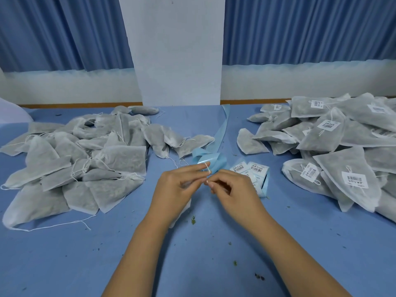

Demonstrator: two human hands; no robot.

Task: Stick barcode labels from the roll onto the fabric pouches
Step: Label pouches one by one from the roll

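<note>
Nearest: bare blue cloth-covered table (192,264), flecked with small green-brown crumbs.

Mid-field, both hands meet over the table centre. Right hand (234,190): fingers curled, tips pinching a thin white drawstring (207,168). Left hand (177,186): fingers fairly straight, the drawstring looped over the index finger; thumb hidden, so cannot tell whether it grips anything. A sliver of white fabric (173,224) shows beneath the left wrist. Probably the pouch in work, mostly covered.

Just beyond the hands: white rectangular barcode labels (249,168) on a light blue glossy backing strip (221,133), which curls away toward the far edge.

Left: heap of unlabelled grey-white fabric pouches (85,157). Right: heap of labelled pouches (342,159), well apart.

Far: white pillar (180,50) between blue pleated curtains (64,33).

Judgement: step in hand is sorting out the drawstring, not yet labelling. Next move calls for freeing the string, then peeling one label off the strip and pressing it flat on the pouch face.
</note>
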